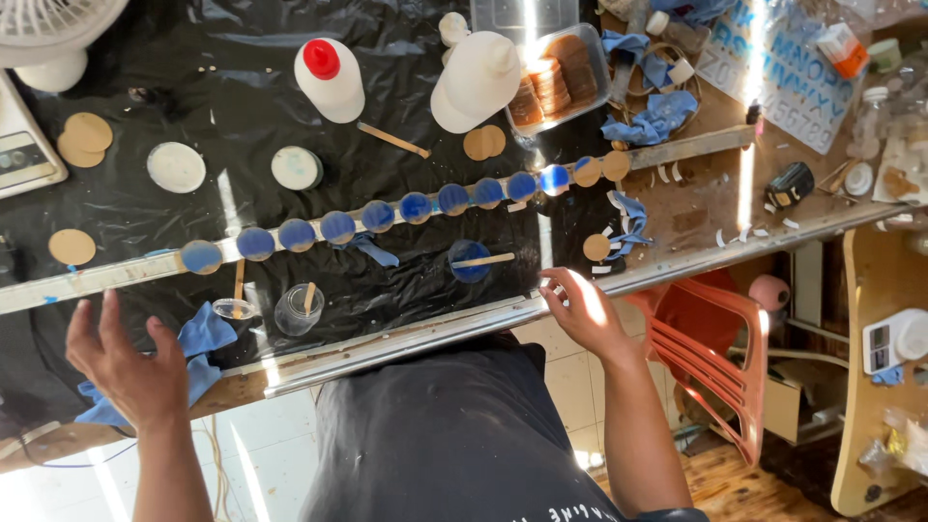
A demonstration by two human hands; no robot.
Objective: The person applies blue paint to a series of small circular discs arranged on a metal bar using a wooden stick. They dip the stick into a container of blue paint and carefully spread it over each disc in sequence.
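Observation:
My left hand (pixel 126 362) hovers open, fingers spread, over a blue cloth (pixel 198 348) at the table's near left edge, holding nothing. Resting on the table's metal front edge (pixel 435 333), my right hand (pixel 580 309) has its fingers curled and nothing in them. A long strip (pixel 116 273) crosses the table diagonally and carries a row of several round discs (pixel 338 226) coated blue. One more blue disc (pixel 470 261) lies below the row with a wooden stick across it. Two small clear cups (pixel 295 307) with sticks stand between my hands.
Black plastic sheet (pixel 242 106) covers the table. Two white bottles (pixel 329 77), a tray of brown discs (pixel 556 77), bare wooden discs (pixel 85 137), white lids (pixel 176 166), a fan (pixel 53 34) and blue rags (pixel 657 116) lie behind. A red plastic chair (pixel 715 338) stands at right.

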